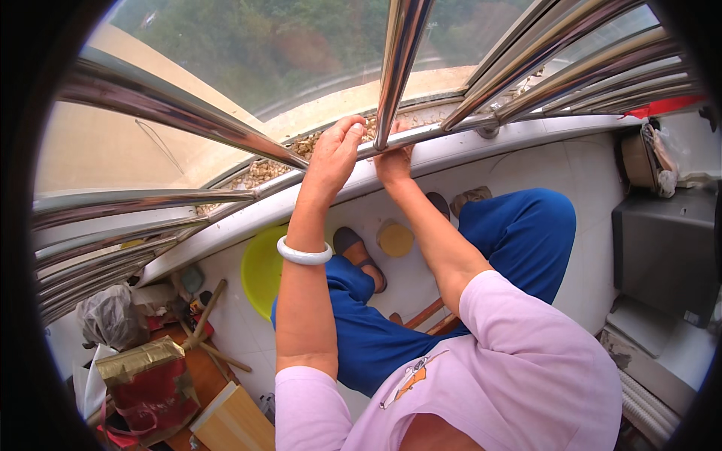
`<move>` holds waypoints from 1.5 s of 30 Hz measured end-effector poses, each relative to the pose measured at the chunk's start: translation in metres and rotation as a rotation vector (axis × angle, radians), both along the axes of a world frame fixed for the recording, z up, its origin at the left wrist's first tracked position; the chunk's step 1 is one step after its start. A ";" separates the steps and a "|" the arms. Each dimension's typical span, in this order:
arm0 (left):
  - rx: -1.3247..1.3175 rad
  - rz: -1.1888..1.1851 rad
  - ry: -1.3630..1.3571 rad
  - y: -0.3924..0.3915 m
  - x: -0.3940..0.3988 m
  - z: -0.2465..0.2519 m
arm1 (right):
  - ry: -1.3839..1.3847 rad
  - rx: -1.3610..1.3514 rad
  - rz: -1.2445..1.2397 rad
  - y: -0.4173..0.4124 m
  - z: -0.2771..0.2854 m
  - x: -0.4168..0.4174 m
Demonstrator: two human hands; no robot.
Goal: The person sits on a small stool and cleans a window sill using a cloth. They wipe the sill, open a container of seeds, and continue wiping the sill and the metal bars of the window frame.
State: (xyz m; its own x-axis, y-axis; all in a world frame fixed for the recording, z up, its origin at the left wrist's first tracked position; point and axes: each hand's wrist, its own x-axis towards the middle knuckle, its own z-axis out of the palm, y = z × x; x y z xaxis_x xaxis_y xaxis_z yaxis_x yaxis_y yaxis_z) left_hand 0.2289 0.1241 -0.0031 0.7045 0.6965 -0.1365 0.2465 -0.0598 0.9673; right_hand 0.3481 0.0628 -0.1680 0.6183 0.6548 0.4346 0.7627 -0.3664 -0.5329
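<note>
Both arms reach forward to a steel railing (462, 125) along a window ledge. My left hand (333, 152) is bent over the lower rail, left of an upright bar (401, 62); a pale bangle (304, 251) circles that forearm. Just right of the bar, my right hand (395, 160) reaches under and behind the lower rail, its fingers partly hidden. Small pale pieces, perhaps peanuts or shells (259, 173), lie scattered on the ledge behind the rail, close to both hands. Whether either hand holds any of them cannot be seen.
A green basin (262, 273) and a round container with yellowish contents (395, 239) stand on the floor near my feet. At the left are a red and gold bag (149, 383), a grey plastic bag (113, 318) and wooden sticks (208, 310). A dark box (665, 253) stands right.
</note>
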 end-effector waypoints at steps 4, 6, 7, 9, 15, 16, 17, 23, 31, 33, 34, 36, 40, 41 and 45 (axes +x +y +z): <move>0.009 0.009 0.004 0.000 -0.001 -0.004 | 0.178 -0.010 0.031 0.003 -0.006 -0.011; 0.017 0.007 -0.006 0.002 0.004 -0.008 | 0.468 0.130 0.154 0.009 -0.013 -0.002; 0.021 0.004 -0.016 0.002 0.009 -0.009 | 0.459 0.141 0.199 0.007 -0.016 0.005; 0.148 -0.010 0.039 0.001 0.003 -0.017 | 0.326 0.098 0.291 -0.004 -0.010 0.002; 0.396 0.038 0.197 -0.005 -0.005 -0.019 | -0.028 -0.051 0.037 -0.028 0.010 0.004; 0.433 0.036 0.221 -0.005 -0.006 -0.021 | 0.015 -0.080 0.077 -0.025 0.011 -0.001; 0.470 0.035 0.247 -0.005 -0.009 -0.022 | 0.059 -0.110 0.118 -0.022 0.011 -0.007; 0.500 0.069 0.281 -0.001 -0.006 -0.010 | 0.088 0.094 -0.009 0.006 -0.008 -0.034; 0.500 0.091 0.252 0.001 -0.013 -0.015 | 0.146 0.008 0.080 0.014 -0.003 -0.059; 0.487 0.104 0.284 -0.001 -0.013 -0.014 | 0.164 -0.007 0.115 0.016 -0.002 -0.062; 0.487 0.101 0.282 0.000 -0.012 -0.012 | 0.157 0.001 0.135 0.017 -0.002 -0.062; 0.485 0.093 0.277 -0.001 -0.009 -0.009 | 0.050 0.059 0.197 0.019 -0.004 -0.060; 0.472 0.088 0.265 -0.002 -0.006 -0.006 | -0.138 0.158 0.286 0.014 -0.005 -0.044; 0.484 0.089 0.261 -0.001 -0.010 -0.008 | -0.126 0.161 0.295 0.009 -0.002 -0.039; 0.484 0.078 0.243 -0.002 -0.018 -0.008 | -0.037 0.001 0.138 -0.021 0.014 0.012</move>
State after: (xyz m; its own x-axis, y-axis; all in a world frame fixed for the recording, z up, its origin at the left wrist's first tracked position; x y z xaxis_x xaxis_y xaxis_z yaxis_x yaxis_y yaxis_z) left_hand 0.2106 0.1217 -0.0115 0.6363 0.7691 0.0602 0.4807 -0.4563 0.7488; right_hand 0.3599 0.0414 -0.1544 0.5061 0.7317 0.4565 0.8249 -0.2562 -0.5039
